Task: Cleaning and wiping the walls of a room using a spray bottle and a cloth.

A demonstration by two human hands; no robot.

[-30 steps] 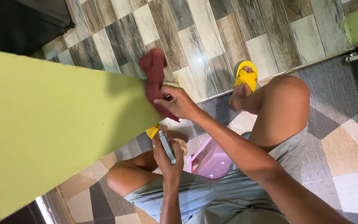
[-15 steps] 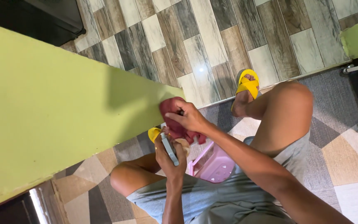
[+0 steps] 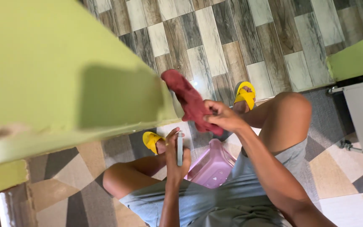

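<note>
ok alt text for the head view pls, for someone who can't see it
Seen from above, a seated person's right hand presses a dark red cloth to a green wall; the left hand holds a phone above a pink stool.

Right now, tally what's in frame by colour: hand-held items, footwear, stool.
Dark red: 1, cloth in the right hand
Pale grey: 1, flat phone-like slab in the left hand
Yellow: 2, sandals
Lilac: 1, plastic stool
Total: 5
</note>
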